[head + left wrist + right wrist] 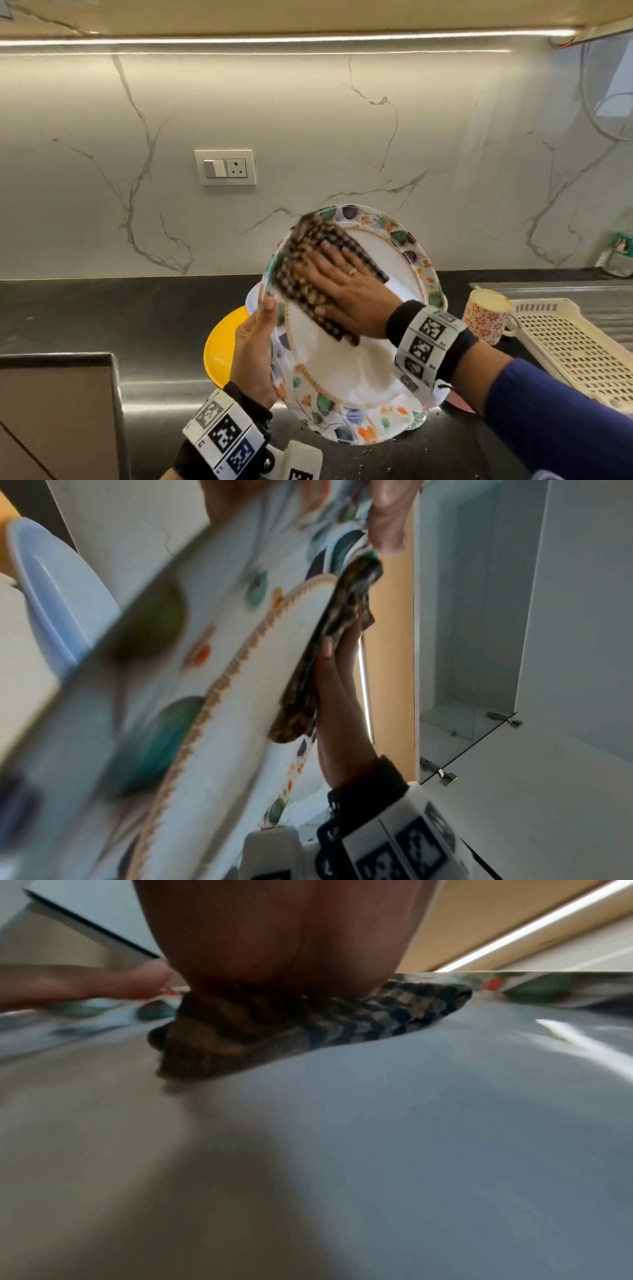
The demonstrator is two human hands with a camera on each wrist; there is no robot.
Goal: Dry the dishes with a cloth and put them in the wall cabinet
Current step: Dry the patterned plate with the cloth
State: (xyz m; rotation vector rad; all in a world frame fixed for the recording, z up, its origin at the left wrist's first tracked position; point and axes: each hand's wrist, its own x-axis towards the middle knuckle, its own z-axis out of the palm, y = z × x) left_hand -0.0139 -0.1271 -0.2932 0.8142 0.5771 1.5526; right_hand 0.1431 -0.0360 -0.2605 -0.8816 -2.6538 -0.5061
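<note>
The left hand (255, 356) grips the floral plate (346, 363) by its rim, thumb on the front, tilted above the counter (102, 315). The right hand (346, 291), fingers flat and spread, presses the checked cloth (301, 270) against the plate's face (a ring shows). A mug (486, 320) stands just beside the drying rack (568, 346) towards the counter's right end.

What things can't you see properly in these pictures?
- Yellow dish, head view: mostly hidden behind the left hand and floral plate.
- Plate middle, head view: partly covered by the checked cloth and right hand.
- Plate pattern, left wrist view: blurred.
</note>
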